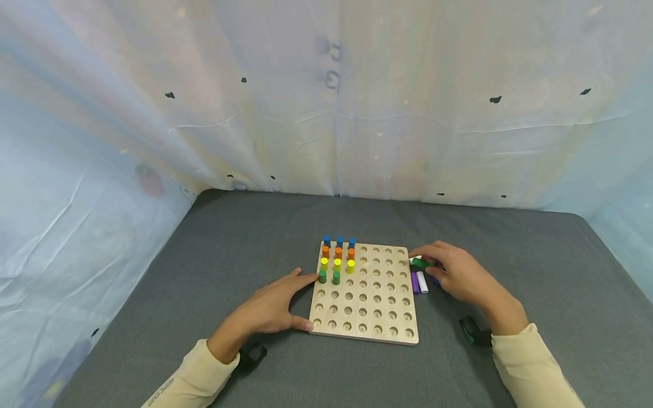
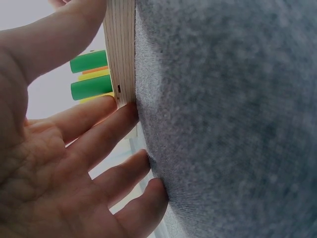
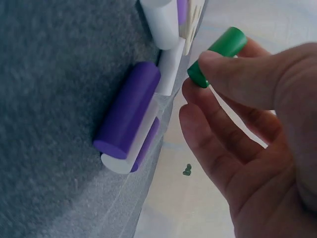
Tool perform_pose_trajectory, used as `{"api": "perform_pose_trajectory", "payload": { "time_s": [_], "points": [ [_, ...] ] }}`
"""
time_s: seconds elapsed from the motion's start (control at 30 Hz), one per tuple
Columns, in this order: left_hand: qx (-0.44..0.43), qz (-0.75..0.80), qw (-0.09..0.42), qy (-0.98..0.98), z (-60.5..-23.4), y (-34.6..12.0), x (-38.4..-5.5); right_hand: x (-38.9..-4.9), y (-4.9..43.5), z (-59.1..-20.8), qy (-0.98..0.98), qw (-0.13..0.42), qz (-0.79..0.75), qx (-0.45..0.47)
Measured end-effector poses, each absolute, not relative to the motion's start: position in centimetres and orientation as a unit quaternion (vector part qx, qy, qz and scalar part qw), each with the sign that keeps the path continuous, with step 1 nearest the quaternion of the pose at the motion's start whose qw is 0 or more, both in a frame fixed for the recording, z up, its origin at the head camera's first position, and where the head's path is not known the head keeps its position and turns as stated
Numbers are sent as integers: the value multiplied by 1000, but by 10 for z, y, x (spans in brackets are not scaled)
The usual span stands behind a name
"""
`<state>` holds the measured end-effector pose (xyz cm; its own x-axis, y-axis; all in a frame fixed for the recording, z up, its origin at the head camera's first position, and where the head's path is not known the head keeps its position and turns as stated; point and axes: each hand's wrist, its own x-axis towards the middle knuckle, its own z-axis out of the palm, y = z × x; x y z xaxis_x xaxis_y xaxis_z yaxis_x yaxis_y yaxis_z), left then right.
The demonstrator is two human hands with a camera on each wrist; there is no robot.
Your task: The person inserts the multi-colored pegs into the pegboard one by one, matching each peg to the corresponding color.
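Observation:
A square wooden pegboard [image 1: 370, 313] lies flat on the grey cloth, its holes in rows. Blue, orange and yellow pegs [image 1: 338, 264] stand three to a row at its far left. Two green pegs [image 1: 336, 277] stand in the row nearer me. My left hand [image 1: 270, 303] touches the board's left edge with spread, fairly straight fingers; the left wrist view shows fingertips against the plywood side. Right of the board, my right hand [image 1: 461, 275] pinches a green peg [image 3: 218, 57] between thumb and fingers, raised off the cloth.
Loose purple pegs [image 3: 129, 111] and white pegs [image 3: 162, 25] lie on the cloth beside the board's right edge, partly under my right hand. The grey cloth-covered table [image 1: 255, 226] meets a pale plastic sheet [image 1: 382, 141] at the back and left.

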<state>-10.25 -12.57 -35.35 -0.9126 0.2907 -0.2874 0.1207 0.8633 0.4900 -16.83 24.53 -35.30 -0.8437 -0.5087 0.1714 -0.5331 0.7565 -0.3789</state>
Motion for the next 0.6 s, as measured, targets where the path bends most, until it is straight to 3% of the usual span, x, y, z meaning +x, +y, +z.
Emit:
{"api": "perform_pose_trajectory", "payload": {
  "time_s": [0.6],
  "points": [
    [110, 245, 176, 947, -356, -126, -102, -139, 247, -362, -931, 40, 273, 241]
  ]
}}
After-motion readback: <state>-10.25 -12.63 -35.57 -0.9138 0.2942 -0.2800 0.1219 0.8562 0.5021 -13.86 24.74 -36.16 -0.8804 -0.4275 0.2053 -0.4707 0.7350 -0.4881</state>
